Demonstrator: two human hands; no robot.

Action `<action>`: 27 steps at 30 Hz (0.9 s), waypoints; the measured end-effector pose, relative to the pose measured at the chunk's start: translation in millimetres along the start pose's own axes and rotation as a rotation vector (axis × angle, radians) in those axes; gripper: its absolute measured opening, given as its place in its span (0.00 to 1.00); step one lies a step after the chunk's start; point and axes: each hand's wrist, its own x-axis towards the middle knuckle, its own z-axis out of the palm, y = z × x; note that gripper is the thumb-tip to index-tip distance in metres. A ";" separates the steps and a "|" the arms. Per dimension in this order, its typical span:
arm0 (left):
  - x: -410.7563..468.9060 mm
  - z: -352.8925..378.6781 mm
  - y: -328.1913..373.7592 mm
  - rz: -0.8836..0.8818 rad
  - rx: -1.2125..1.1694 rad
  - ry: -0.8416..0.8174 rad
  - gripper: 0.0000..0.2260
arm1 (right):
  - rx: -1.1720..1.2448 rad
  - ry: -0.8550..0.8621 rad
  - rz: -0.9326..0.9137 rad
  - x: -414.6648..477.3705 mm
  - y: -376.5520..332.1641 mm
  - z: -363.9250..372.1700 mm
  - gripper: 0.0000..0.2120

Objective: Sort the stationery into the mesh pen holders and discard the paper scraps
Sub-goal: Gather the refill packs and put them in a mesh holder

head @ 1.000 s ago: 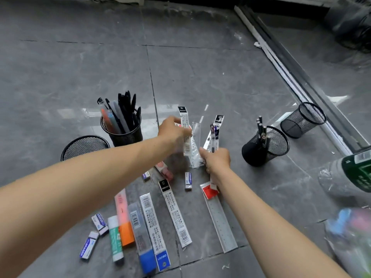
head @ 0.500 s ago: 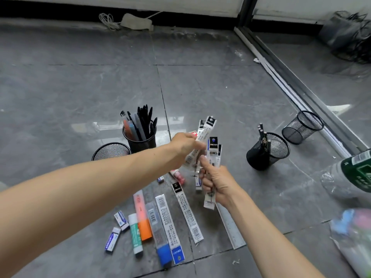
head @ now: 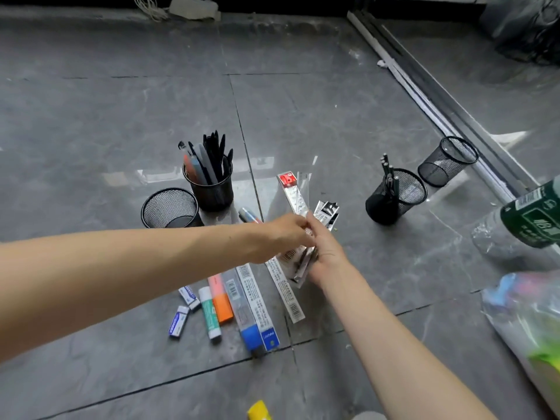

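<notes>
My left hand [head: 283,234] and my right hand [head: 327,248] meet over the floor and together grip a bundle of flat packets. A packaged ruler with a red label [head: 292,189] sticks up out of the bundle, and black-and-white refill packets [head: 326,210] fan out beside it. There are several black mesh holders: one full of pens [head: 210,190], an empty one [head: 169,207], a tilted one with pencils [head: 397,197], and an empty tilted one [head: 448,161]. On the floor lie two erasers [head: 178,321], a glue stick [head: 210,312], an orange highlighter [head: 220,300], long refill packs [head: 253,310] and another packet [head: 289,294].
A clear bottle with a green label [head: 530,221] and a plastic bag [head: 527,316] are close on the right. A yellow item [head: 259,412] shows at the bottom edge. A door track [head: 439,95] runs along the right, with a dark bag [head: 527,25] beyond it.
The ruler with the red label has come up off the floor into the held bundle. My two hands have moved together, and the view has shifted.
</notes>
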 end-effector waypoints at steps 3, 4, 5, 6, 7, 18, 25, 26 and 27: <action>-1.7 -10.9 -1.1 0.038 0.061 -0.055 0.08 | -0.013 0.005 0.007 0.8 0.7 -7.7 0.09; -1.0 -14.5 -2.7 0.065 0.124 -0.038 0.06 | -0.032 0.046 -0.012 4.7 2.2 -11.9 0.07; -0.2 -17.5 -5.8 0.101 0.236 -0.011 0.05 | -0.055 0.081 -0.029 8.1 2.8 -15.6 0.07; -0.6 -19.7 -9.7 0.142 0.397 0.009 0.04 | -0.071 0.094 -0.037 8.3 3.5 -19.0 0.07; -1.7 -21.6 -14.5 0.177 0.578 0.012 0.04 | -0.061 0.095 -0.037 7.1 3.7 -21.5 0.07; -23.4 -7.4 -79.6 0.841 1.738 -0.489 0.14 | -0.330 0.165 -0.022 -0.7 15.8 -38.1 0.12; -30.1 -8.5 -92.2 0.759 1.822 -0.570 0.10 | -0.680 0.151 -0.037 -1.0 24.3 -34.9 0.11; -32.8 -10.9 -93.8 0.765 1.794 -0.559 0.10 | -0.721 0.155 -0.045 -0.9 25.9 -34.2 0.12; -34.3 -13.9 -94.8 0.819 1.763 -0.509 0.09 | -0.760 0.161 -0.052 -0.6 27.2 -33.5 0.13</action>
